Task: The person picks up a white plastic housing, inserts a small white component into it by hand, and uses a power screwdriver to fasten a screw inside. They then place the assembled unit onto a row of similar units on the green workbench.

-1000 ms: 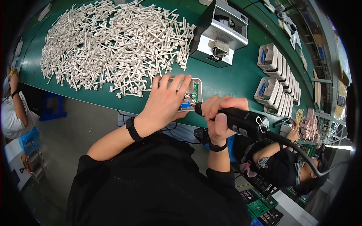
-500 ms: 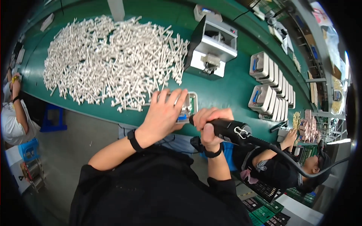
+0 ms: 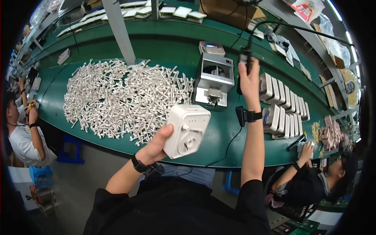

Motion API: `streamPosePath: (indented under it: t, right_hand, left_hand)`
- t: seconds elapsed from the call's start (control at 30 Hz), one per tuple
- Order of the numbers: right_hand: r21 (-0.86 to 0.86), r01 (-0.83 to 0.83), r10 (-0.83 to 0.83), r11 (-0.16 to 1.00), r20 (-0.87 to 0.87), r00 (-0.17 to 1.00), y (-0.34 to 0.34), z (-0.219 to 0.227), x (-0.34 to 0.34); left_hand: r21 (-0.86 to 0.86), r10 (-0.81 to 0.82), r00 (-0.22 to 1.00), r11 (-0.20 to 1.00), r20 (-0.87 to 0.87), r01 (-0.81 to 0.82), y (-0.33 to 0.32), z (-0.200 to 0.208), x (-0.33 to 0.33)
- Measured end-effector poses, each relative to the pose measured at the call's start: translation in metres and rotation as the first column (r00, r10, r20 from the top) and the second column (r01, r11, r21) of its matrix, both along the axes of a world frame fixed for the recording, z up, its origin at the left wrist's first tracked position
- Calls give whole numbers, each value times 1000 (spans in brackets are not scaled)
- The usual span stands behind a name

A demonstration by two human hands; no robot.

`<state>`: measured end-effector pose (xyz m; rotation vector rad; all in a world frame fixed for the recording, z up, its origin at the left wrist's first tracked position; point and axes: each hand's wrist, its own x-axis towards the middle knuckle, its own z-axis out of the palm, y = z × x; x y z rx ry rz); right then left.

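Note:
My left hand point(image 3: 155, 145) grips a white boxy plastic housing point(image 3: 181, 126) by its near left side, holding it tilted above the table's front edge. The face turned toward the right shows a round recess and small holes. My right hand point(image 3: 250, 80) is raised at the right, its fingers closed around a black corded electric screwdriver point(image 3: 245, 58). That tool stands roughly upright, its cable rising from the top. Left of my right hand sits a grey and black box-shaped machine point(image 3: 213, 80) with a metal piece at its front.
White rod-shaped plastic parts point(image 3: 125, 102) lie in a wide heap on the green table point(image 3: 219, 145). Open white housings point(image 3: 278, 92) stand in rows at the right. A co-worker point(image 3: 301, 184) sits at the right, another person point(image 3: 27, 137) at the left. A black cable point(image 3: 231, 143) crosses the tabletop.
My right hand has carried the screwdriver from the housing up and to the right. My left hand has lifted and turned the housing, and its open inside no longer shows. The view has tilted upward.

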<state>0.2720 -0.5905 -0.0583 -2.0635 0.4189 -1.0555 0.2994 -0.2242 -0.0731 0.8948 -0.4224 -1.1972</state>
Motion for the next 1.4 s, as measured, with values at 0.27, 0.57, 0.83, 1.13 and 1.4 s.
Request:
streamPosePath:
  t: [0.27,0.57,0.83,1.13,1.4]
  right_hand:
    - [-291,130,-174,948,-131,976,22,5,-33]
    - [766,-355,605,536,-56,794,114,20,-166]
    - [542,149,-65,827,-170,983,76,11,-192]
    - [-118,532,-533,839,-381,756,-23,-58,-106]
    - [-538,584,-764,608,-200,613,8,-52,-102]
  left_hand:
    - [-44,3,985,999,-170,-11,-15,14,0]
    - [58,-18,-263,988,965,143,-66,70,5]
    - [-447,356,-272,744,894,-496,-124,87,140]
    - [51,-166,-329,942,930,-330,-312,-40,308]
    - [52,-82,-314,993,946,-101,-394,-103,287]
